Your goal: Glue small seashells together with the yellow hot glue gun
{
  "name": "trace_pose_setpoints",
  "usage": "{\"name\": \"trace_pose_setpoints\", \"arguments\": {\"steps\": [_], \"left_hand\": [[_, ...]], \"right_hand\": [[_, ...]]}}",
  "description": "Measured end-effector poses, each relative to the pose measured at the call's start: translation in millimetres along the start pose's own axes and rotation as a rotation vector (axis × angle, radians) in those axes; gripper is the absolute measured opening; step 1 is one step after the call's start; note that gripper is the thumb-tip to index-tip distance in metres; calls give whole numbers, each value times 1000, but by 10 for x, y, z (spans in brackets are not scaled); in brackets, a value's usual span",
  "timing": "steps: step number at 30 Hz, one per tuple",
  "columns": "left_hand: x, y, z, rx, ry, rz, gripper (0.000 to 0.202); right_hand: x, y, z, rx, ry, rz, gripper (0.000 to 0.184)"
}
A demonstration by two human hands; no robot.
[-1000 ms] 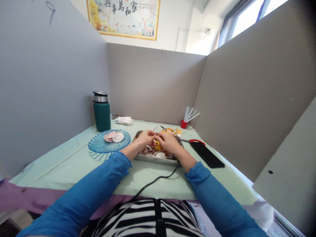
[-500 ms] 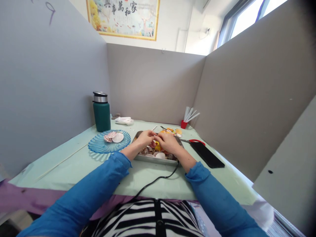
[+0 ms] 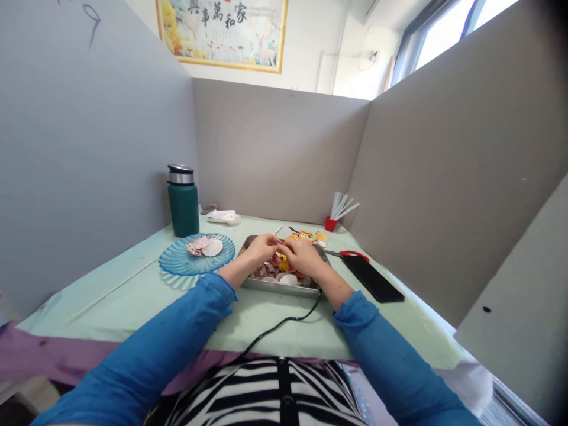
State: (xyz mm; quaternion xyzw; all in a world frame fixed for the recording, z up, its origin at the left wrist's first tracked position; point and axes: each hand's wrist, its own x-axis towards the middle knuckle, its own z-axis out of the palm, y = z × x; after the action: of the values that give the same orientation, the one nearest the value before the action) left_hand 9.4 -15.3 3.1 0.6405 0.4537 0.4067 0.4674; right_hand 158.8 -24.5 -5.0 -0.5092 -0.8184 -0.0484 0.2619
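Above a metal tray (image 3: 284,288) my left hand (image 3: 262,249) and my right hand (image 3: 303,255) meet, their fingertips close together. Both hands are closed in a pinch, and whatever sits between the fingers is too small and covered to name. A thin white stick (image 3: 277,230) shows just beyond the left fingertips; I cannot tell whether it is held. Inside the tray lie several seashells (image 3: 288,279) and a small yellow object (image 3: 283,262), partly covered by my hands. Behind the right hand is a pile of orange and yellow pieces (image 3: 306,236).
On the left stand a blue plate (image 3: 171,260) with shells and a green bottle (image 3: 183,207). A black phone (image 3: 373,278) and red-handled scissors (image 3: 355,255) lie right of the tray. White sticks fill a red cup (image 3: 331,223). A black cable (image 3: 284,322) crosses the front; grey panels surround the table.
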Motion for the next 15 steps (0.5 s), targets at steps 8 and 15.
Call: {"name": "trace_pose_setpoints", "arguments": {"steps": [8, 15], "left_hand": [[-2, 14, 0, -14, 0, -12, 8], [-7, 4, 3, -11, -3, -14, 8]], "right_hand": [[-2, 0, 2, 9, 0, -3, 35], [-1, -3, 4, 8, 4, -5, 34]]}}
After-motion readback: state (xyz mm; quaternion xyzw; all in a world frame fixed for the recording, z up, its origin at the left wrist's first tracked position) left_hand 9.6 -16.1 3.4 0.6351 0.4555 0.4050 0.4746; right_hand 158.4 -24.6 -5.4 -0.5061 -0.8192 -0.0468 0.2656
